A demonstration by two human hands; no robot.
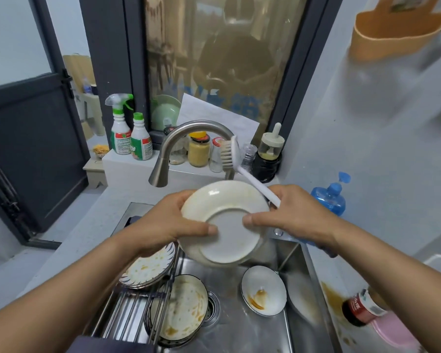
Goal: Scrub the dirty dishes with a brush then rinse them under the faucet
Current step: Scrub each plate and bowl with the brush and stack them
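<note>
Sink (242, 332), one plate (227, 235), two hands (168, 222) (290, 212), one brush (255, 184)

**2 hands up, both gripping**

Both bare forearms reach in from the lower corners. The left hand (173, 220) grips the plate (227, 240) at its left rim, thumb on its underside. The right hand (293, 215) holds the brush (255, 183) handle, its thumb also on the plate.

glossy ceramic plate (224, 225); brushed-metal faucet (186, 138); white plastic brush (242, 164)
</note>
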